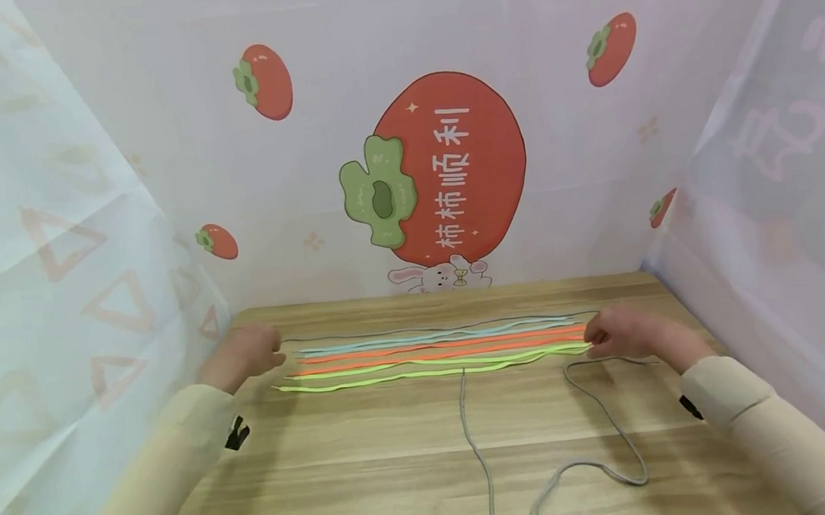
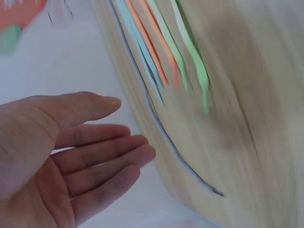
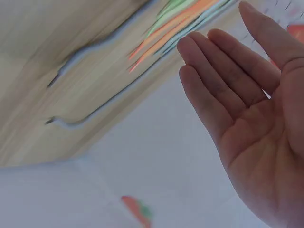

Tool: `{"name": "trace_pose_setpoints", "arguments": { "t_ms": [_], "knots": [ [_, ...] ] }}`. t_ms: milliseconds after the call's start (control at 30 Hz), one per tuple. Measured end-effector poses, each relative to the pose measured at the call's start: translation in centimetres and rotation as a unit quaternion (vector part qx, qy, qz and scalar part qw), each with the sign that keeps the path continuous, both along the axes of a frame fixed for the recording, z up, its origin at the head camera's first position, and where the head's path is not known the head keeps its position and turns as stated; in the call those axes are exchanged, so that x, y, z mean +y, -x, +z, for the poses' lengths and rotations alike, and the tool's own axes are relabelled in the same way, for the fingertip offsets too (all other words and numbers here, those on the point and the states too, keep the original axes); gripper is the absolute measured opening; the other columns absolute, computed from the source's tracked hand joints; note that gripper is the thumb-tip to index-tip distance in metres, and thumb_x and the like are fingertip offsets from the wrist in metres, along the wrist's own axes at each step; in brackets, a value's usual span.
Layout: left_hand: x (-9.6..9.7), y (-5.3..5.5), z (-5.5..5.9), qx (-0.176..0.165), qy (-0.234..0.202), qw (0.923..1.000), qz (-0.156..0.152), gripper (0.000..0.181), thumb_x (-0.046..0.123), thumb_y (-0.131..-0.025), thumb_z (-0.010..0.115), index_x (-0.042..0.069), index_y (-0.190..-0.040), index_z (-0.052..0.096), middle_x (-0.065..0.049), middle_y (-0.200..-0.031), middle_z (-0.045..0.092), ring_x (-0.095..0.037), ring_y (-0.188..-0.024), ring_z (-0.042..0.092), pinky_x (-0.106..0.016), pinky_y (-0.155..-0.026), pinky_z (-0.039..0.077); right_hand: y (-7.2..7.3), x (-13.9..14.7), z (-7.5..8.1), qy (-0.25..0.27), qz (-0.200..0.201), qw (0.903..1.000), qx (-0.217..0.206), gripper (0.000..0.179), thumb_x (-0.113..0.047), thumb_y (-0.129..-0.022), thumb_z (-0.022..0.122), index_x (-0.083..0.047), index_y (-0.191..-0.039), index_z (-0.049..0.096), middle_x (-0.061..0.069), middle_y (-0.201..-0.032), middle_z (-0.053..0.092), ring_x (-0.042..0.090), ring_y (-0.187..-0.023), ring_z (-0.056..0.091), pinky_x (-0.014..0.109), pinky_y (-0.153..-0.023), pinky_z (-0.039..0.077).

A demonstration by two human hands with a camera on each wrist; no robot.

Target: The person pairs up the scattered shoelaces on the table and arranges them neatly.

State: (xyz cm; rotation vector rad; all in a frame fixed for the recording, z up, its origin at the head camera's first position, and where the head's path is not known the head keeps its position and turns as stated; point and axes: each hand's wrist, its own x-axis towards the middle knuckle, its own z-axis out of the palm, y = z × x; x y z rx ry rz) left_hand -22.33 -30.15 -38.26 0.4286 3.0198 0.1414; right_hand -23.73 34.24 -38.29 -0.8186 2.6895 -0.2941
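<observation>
Flat shoelaces lie stretched side by side across the wooden table: light blue strands [image 1: 361,343] at the back, orange strands [image 1: 443,343] in the middle, yellow-green strands [image 1: 396,376] nearest the front. Behind them runs a thin grey lace [image 2: 164,131] with a dark tip. My left hand [image 1: 250,351], beside their left ends, holds nothing; the left wrist view shows its fingers [image 2: 102,154] extended. At the right ends is my right hand [image 1: 620,330]. Its palm is bare and its fingers [image 3: 216,85] are nearly straight in the right wrist view; whether it touches a lace I cannot tell.
A second grey cord [image 1: 619,430] winds over the front right of the table [image 1: 365,456]. Another grey stretch [image 1: 475,445] runs out of the lower edge. White printed sheets [image 1: 300,170] with red persimmons wall in the back and both sides.
</observation>
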Motion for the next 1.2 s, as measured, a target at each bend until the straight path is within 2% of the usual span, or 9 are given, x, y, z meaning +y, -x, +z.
{"name": "trace_pose_setpoints", "arguments": {
  "t_ms": [33, 133, 233, 333, 500, 633, 800, 1033, 1200],
  "knots": [
    [0.8, -0.2, 0.1, -0.001, -0.004, 0.9999, -0.012, 0.059, 0.009, -0.091, 0.073, 0.023, -0.059, 0.026, 0.010, -0.061, 0.015, -0.008, -0.058, 0.016, -0.027, -0.056, 0.020, -0.5, -0.5, 0.0, 0.003, 0.010, 0.9999, 0.003, 0.020, -0.023, -0.096, 0.078, -0.005, -0.091, 0.071, -0.005, -0.086, 0.068, 0.008, -0.075, 0.061, 0.029, -0.068, 0.052],
    [3.2, -1.3, 0.6, 0.009, -0.001, 0.9989, -0.046, 0.054, 0.006, -0.090, 0.074, 0.022, -0.059, 0.033, 0.010, -0.061, 0.021, -0.009, -0.059, 0.020, -0.025, -0.055, 0.020, -2.0, -1.9, -0.4, 0.008, 0.035, 0.9994, -0.004, 0.031, -0.019, -0.094, 0.078, -0.015, -0.074, 0.055, -0.013, -0.073, 0.046, 0.000, -0.066, 0.039, 0.023, -0.061, 0.035],
    [5.6, -2.5, 0.9, 0.024, 0.003, 0.9964, -0.082, 0.047, 0.008, -0.090, 0.077, 0.018, -0.060, 0.043, 0.010, -0.061, 0.028, -0.008, -0.058, 0.025, -0.024, -0.055, 0.023, -3.5, -3.3, -0.8, 0.003, 0.052, 0.9982, -0.029, 0.040, -0.019, -0.092, 0.080, -0.020, -0.072, 0.046, -0.014, -0.072, 0.036, -0.004, -0.068, 0.038, 0.023, -0.064, 0.035],
    [8.0, -3.9, 1.0, 0.034, 0.002, 0.9917, -0.124, 0.036, 0.011, -0.090, 0.080, 0.015, -0.064, 0.055, 0.010, -0.062, 0.041, -0.006, -0.058, 0.031, -0.023, -0.053, 0.028, -4.9, -4.7, -1.0, -0.011, 0.061, 0.9965, -0.057, 0.036, -0.022, -0.091, 0.083, -0.019, -0.075, 0.051, -0.013, -0.074, 0.045, -0.002, -0.073, 0.050, 0.025, -0.069, 0.045],
    [11.6, -6.1, 0.9, 0.027, -0.014, 0.9800, -0.197, 0.018, 0.011, -0.090, 0.081, 0.011, -0.077, 0.069, 0.009, -0.066, 0.056, -0.004, -0.060, 0.038, -0.021, -0.053, 0.035, -7.2, -7.0, -1.4, -0.041, 0.083, 0.9934, -0.067, 0.022, -0.027, -0.084, 0.089, -0.018, -0.096, 0.072, -0.011, -0.099, 0.072, 0.004, -0.092, 0.066, 0.028, -0.083, 0.058],
    [14.5, -7.7, 0.7, 0.004, -0.008, 0.9709, -0.239, 0.010, 0.013, -0.092, 0.080, 0.007, -0.088, 0.074, 0.005, -0.075, 0.068, -0.001, -0.061, 0.048, -0.020, -0.055, 0.044, -8.8, -8.8, -2.0, -0.057, 0.104, 0.9893, -0.085, 0.022, -0.026, -0.081, 0.092, -0.021, -0.092, 0.074, -0.015, -0.093, 0.072, -0.002, -0.086, 0.064, 0.021, -0.078, 0.055],
    [17.4, -9.7, 0.4, -0.010, 0.020, 0.9585, -0.284, 0.018, 0.023, -0.094, 0.080, 0.008, -0.105, 0.079, -0.001, -0.099, 0.080, -0.007, -0.084, 0.072, -0.024, -0.074, 0.060, -10.2, -10.1, -3.0, -0.065, 0.116, 0.9880, -0.078, 0.020, -0.024, -0.078, 0.095, -0.021, -0.085, 0.076, -0.016, -0.080, 0.068, -0.005, -0.072, 0.056, 0.016, -0.068, 0.050],
    [19.5, -11.6, -0.8, -0.014, 0.050, 0.9401, -0.337, 0.014, 0.028, -0.095, 0.078, 0.016, -0.102, 0.078, 0.008, -0.093, 0.077, 0.004, -0.073, 0.059, -0.018, -0.067, 0.052, -11.3, -10.8, -4.1, -0.083, 0.154, 0.9842, -0.029, 0.028, -0.017, -0.077, 0.093, -0.022, -0.071, 0.066, -0.017, -0.065, 0.053, -0.004, -0.059, 0.042, 0.016, -0.057, 0.039],
    [20.6, -11.9, -2.3, -0.013, 0.028, 0.9272, -0.373, 0.007, 0.023, -0.096, 0.078, 0.016, -0.096, 0.076, 0.009, -0.084, 0.072, 0.006, -0.066, 0.049, -0.012, -0.060, 0.043, -11.3, -11.0, -4.4, -0.063, 0.154, 0.9846, -0.055, 0.026, -0.014, -0.081, 0.090, -0.023, -0.073, 0.068, -0.019, -0.067, 0.056, -0.006, -0.061, 0.046, 0.015, -0.059, 0.042]
  ]
}}
